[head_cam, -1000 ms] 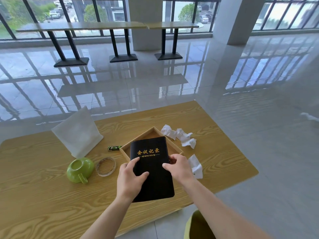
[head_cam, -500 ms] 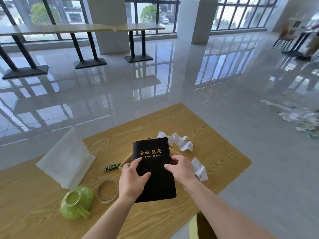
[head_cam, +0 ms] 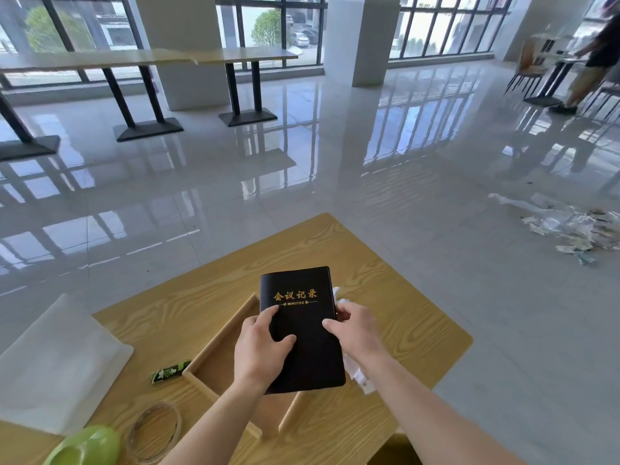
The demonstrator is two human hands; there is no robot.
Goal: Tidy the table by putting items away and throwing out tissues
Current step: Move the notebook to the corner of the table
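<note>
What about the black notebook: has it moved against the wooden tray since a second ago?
Yes. The black notebook has shifted away from the person against the wooden tray: its near end no longer covers the tray's near corner.

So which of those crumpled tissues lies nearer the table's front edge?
The tissue beside the right forearm, at the notebook's lower corner. The other tissue peeks out beyond the right hand, farther back.

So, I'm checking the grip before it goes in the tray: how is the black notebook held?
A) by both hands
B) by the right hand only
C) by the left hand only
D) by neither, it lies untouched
A: the left hand and the right hand each grip a side of the black notebook.
</note>
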